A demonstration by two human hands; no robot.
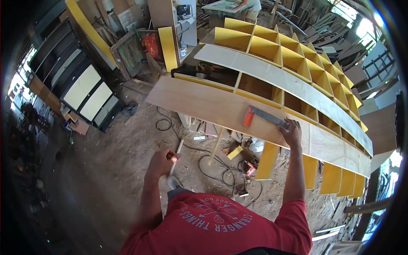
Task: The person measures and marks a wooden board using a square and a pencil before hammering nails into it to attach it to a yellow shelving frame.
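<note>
My right hand grips the dark metal blade end of a try square. Its orange handle rests on a long pale plywood strip lying along the near side of a yellow wooden frame. My left hand, lower and to the left, is raised in front of me, apart from the plywood. Its fingers are closed round a thin pale wooden stick, which points up and away.
The curved yellow gridwork fills the right side, with a second plywood strip along it. A black cable loops over the dirt floor among offcuts. A black-and-cream cabinet stands at left. Another person is at a far table.
</note>
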